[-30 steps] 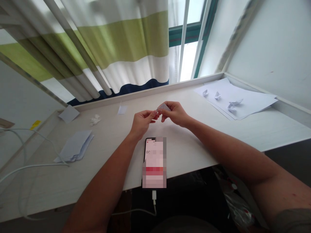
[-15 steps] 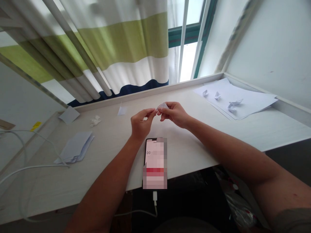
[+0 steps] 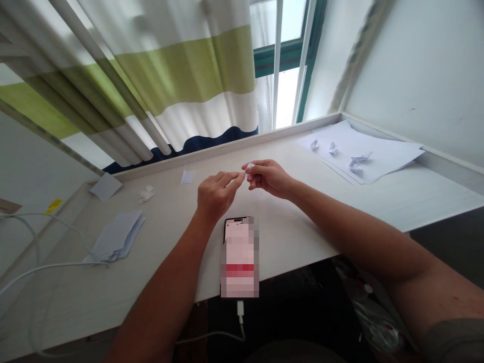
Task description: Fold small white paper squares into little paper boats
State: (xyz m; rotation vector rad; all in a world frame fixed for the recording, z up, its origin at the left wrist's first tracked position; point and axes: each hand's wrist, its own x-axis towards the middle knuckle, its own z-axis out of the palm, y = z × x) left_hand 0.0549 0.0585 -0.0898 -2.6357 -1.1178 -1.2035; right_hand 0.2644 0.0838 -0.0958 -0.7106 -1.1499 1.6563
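Above the smartphone (image 3: 240, 257), a small folded piece of white paper (image 3: 248, 166) is pinched in the fingertips of the right hand (image 3: 270, 179), so that it is raised clear of the white desk (image 3: 302, 222) and kept in view of the head camera. The left hand (image 3: 217, 194) is held half open just beside the paper, with its fingers extended; whether contact is made cannot be determined. To the right of the smartphone, several folded paper boats (image 3: 333, 147) rest on loose white sheets (image 3: 393, 156), apparently set aside from the working area. To its left lie a stack of paper pieces (image 3: 115, 237), crumpled paper (image 3: 146, 194) and a white cable (image 3: 49, 265). A white plug (image 3: 240, 308) at the smartphone's lower end suggests charging. The paper's shape is largely hidden by the right fingers, and the smartphone's screen is obscured by pixelation.
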